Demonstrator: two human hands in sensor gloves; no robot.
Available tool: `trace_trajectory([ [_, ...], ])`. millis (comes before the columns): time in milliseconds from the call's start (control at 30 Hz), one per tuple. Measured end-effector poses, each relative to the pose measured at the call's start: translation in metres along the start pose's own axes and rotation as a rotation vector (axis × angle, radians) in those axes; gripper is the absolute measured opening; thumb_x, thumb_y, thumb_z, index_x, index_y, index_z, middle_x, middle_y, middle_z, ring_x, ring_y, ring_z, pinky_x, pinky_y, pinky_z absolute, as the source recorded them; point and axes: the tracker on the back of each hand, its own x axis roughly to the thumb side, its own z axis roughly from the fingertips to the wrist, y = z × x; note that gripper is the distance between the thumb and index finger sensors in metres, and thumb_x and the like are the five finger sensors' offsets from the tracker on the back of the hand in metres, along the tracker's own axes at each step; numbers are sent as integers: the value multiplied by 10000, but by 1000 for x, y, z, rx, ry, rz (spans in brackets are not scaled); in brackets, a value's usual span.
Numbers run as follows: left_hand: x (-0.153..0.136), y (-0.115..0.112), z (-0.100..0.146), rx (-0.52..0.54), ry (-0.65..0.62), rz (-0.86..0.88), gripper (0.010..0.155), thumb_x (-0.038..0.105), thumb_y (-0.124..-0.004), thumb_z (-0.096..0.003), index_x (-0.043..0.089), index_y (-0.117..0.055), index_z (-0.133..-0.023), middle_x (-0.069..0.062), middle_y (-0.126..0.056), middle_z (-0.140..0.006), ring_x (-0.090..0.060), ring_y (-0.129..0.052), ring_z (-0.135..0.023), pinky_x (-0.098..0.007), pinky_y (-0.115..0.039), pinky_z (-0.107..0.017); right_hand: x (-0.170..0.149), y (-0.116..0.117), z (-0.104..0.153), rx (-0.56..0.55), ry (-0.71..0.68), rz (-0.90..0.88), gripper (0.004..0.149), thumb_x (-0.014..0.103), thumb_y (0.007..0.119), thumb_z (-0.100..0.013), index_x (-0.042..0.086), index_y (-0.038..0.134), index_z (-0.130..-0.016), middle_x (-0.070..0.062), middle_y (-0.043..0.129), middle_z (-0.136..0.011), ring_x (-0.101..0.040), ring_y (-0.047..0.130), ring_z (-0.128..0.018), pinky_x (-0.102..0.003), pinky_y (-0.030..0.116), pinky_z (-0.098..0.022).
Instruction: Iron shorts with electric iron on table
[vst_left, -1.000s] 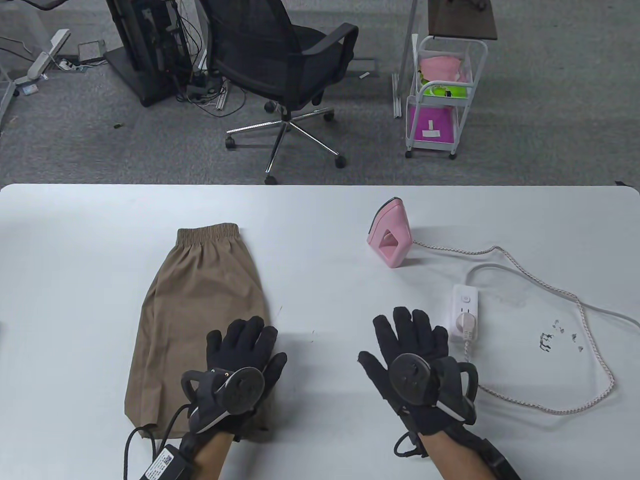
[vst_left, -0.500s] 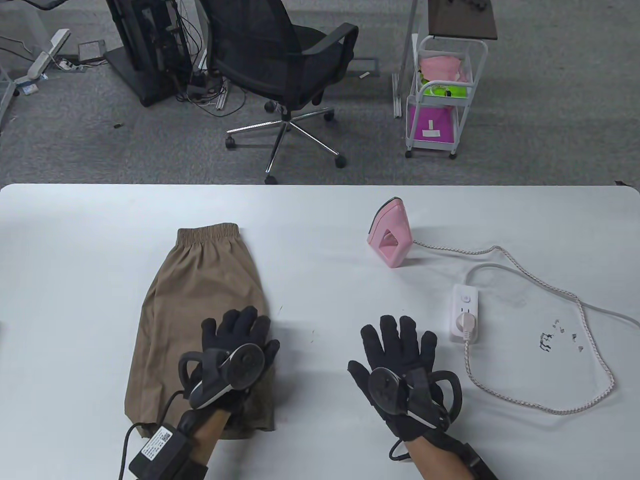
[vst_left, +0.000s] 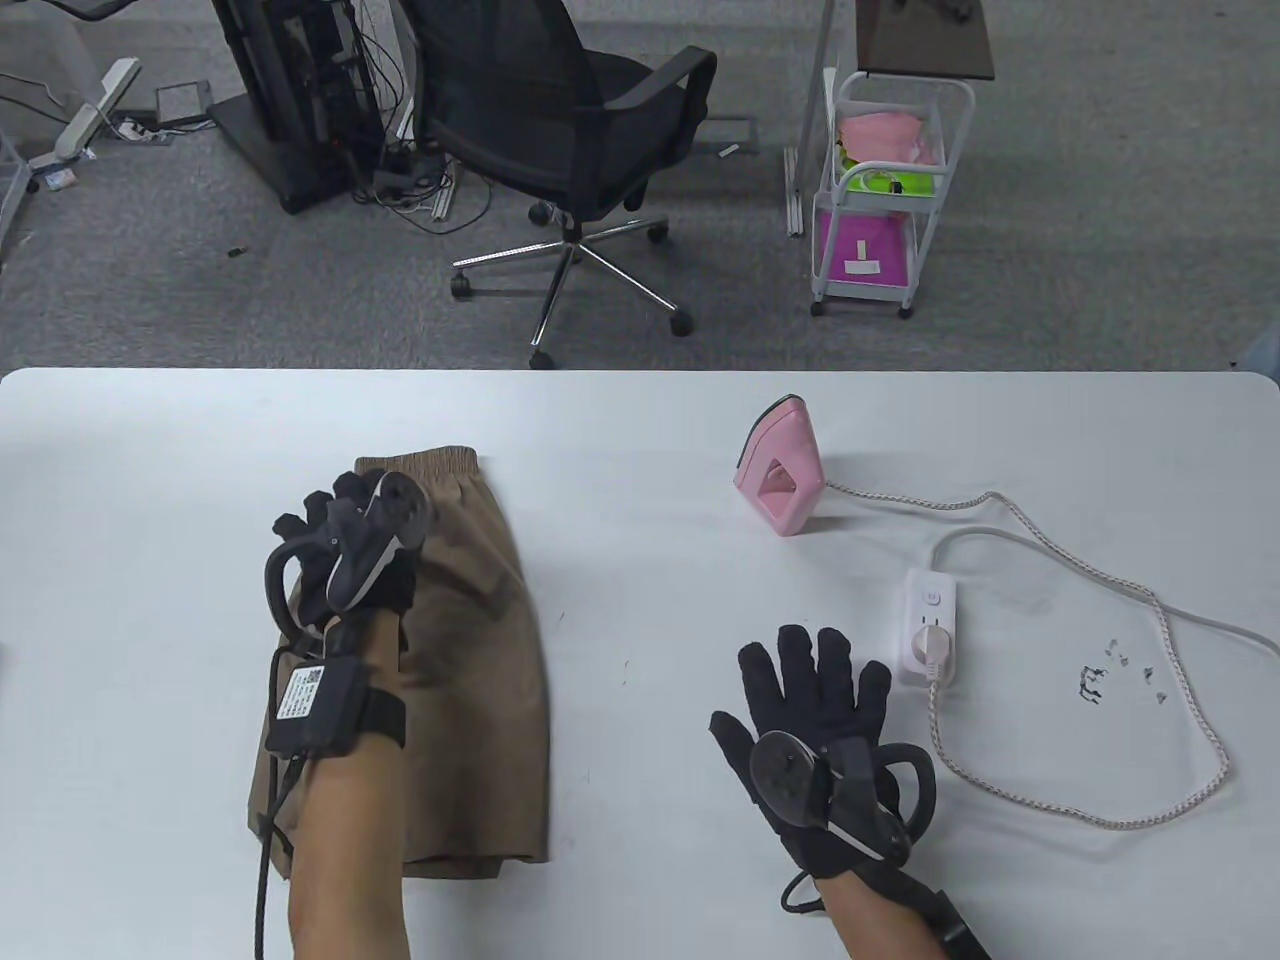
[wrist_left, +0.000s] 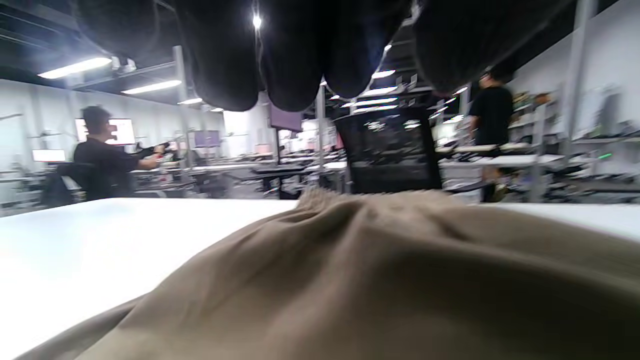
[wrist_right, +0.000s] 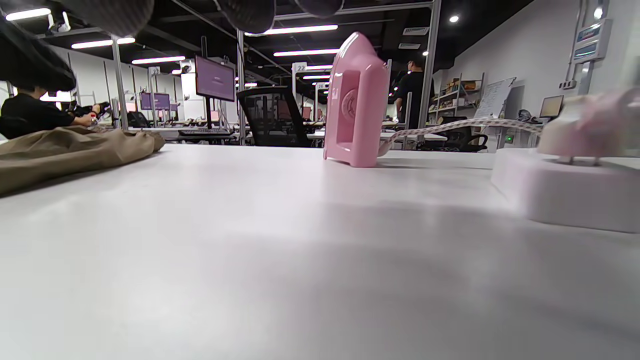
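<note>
Lying limp and light, the tan shorts (vst_left: 450, 640) were seemingly pinned near the waistband by the left hand (vst_left: 345, 545), its grip unclear, while the right hand (vst_left: 815, 720) was spread flat, the rigid pink iron (vst_left: 780, 475) best taken by its handle.

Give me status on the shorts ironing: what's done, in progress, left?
Done: the shorts lie on the table, and the iron's plug sits in the power strip. In hand: the left hand is over the shorts by the waistband, fingers above the cloth, which bunches there; contact is unclear. The right hand is spread over bare table. Left: all ironing; the pink iron stands upright, untouched.
</note>
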Motion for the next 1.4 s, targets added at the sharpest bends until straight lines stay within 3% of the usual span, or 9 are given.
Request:
trace_trajectory([
  [167, -7, -17, -35, -105, 148, 119, 688, 600, -683, -545, 296, -492, -1132, -10, -644, -1172, -329, -741, -1055, -620, -586, -762, -5, 0, 1, -15, 18, 2, 699, 693, 555, -624, 309, 418, -1191, -134, 335, -1209, -478, 311, -1113, -735, 339, -721],
  [267, -19, -32, -50, -184, 288, 433, 765, 588, -699, -560, 244, -364, -1155, -40, -634, -1162, -312, -772, -994, -597, -601, -751, -6, 1, 0, 18, -4, -44, 701, 684, 563, -621, 307, 411, -1192, -146, 307, -1208, -494, 267, -1102, -741, 318, -713],
  [367, -24, -43, -61, -262, 391, 403, 849, 604, -719, -559, 196, -280, -1160, -78, -597, -1163, -288, -786, -933, -577, -643, -713, -7, 1, 0, 9, 1, -39, 705, 682, 567, -618, 303, 413, -1192, -149, 309, -1206, -499, 265, -1099, -742, 320, -713],
  [533, -27, -59, -72, -351, 442, 392, 926, 643, -773, -528, 169, -291, -1160, -42, -715, -1055, -203, -843, -761, -548, -703, -653, -9, 1, -1, 24, 4, -61, 706, 684, 561, -621, 304, 403, -1195, -151, 297, -1207, -500, 255, -1098, -740, 318, -715],
  [633, -28, -62, -77, -349, 446, 422, 907, 643, -824, -494, 160, -412, -1142, 43, -867, -829, -142, -892, -550, -536, -757, -585, -9, 0, -1, 28, 5, -58, 707, 686, 558, -623, 304, 399, -1197, -153, 293, -1208, -499, 252, -1100, -740, 319, -715],
  [733, -27, -62, -81, -409, 418, 496, 741, 599, -857, -497, 193, -624, -1072, 101, -933, -653, -120, -904, -434, -522, -796, -531, -10, 1, -2, 39, 9, -65, 708, 686, 556, -625, 305, 394, -1198, -153, 285, -1209, -499, 247, -1101, -741, 316, -715],
  [900, -12, -47, -79, -335, 317, 506, 561, 531, -876, -500, 222, -750, -952, 107, -931, -574, -142, -905, -426, -547, -763, -591, -12, 5, -4, 64, 21, -66, 707, 688, 552, -626, 307, 392, -1199, -150, 285, -1210, -499, 244, -1101, -739, 316, -717],
  [1100, 15, 10, -52, -58, 112, 486, 540, 508, -877, -493, 271, -735, -957, 97, -929, -646, -169, -926, -530, -554, -743, -624, -13, 4, -4, 54, 27, -62, 703, 686, 555, -625, 306, 400, -1197, -149, 296, -1210, -497, 256, -1102, -739, 320, -717],
  [1400, 26, 88, 41, 232, -294, 896, 517, 449, -893, -488, 306, -735, -958, 49, -946, -728, -232, -967, -617, -604, -727, -632, -13, 3, -2, 35, 5, -77, 704, 683, 563, -620, 301, 416, -1192, -149, 322, -1205, -495, 279, -1101, -736, 332, -716],
])
